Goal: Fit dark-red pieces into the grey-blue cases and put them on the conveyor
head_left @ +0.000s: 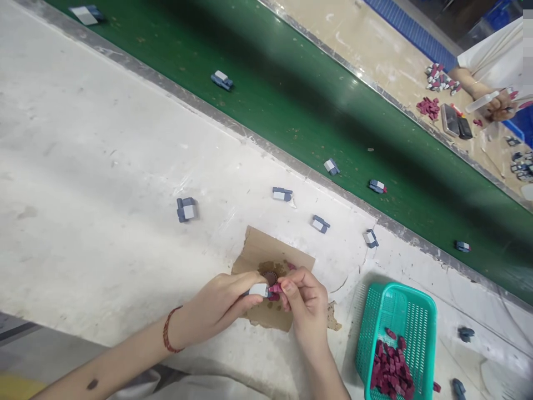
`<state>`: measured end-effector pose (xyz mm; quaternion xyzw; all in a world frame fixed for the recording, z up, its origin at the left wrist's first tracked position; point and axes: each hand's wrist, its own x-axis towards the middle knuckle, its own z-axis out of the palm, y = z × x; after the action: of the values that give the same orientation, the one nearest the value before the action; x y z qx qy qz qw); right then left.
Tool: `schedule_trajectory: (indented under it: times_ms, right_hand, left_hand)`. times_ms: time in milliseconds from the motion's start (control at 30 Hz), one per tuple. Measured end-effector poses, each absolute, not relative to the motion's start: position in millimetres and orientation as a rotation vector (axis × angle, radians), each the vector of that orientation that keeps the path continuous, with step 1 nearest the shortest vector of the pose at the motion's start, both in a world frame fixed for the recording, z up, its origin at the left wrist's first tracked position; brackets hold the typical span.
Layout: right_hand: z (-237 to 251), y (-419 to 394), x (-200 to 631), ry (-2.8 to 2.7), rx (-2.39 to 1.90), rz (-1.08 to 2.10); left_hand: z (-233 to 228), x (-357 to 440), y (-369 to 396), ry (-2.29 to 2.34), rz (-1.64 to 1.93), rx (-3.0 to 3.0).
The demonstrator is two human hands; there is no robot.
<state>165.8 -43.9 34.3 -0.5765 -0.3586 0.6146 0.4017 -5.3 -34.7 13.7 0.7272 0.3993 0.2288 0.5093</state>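
Observation:
My left hand [227, 303] is closed around a small blue-grey toy part with a white top [259, 290], partly hidden by the fingers. Between the thumb and fingertips of my right hand [306, 300] is a small maroon plastic piece [275, 288], its end touching the toy part. Below both hands lies a torn, stained sheet of cardboard [262, 244] with a round bottle cap [270, 276] on it. Another maroon piece [291, 266] rests on the cardboard, close to my right fingers.
At right stands a green plastic basket [372, 328] holding many maroon pieces [391, 366]. Several blue-grey parts, one a toy part [186, 209], lie on the white table [104, 222]. More sit on the green conveyor belt [270, 105]. Across it, a person's hand [497, 105] holds a small bottle.

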Motion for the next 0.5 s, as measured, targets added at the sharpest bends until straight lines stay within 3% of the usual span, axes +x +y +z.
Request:
schedule_trajectory:
  times_ms: [500]
  right_hand:
    - [26.8,-50.2,164.8,-1.106,-1.502,1.418]
  left_hand:
    - [15.2,4.1,-36.0,1.019,0.588,1.705]
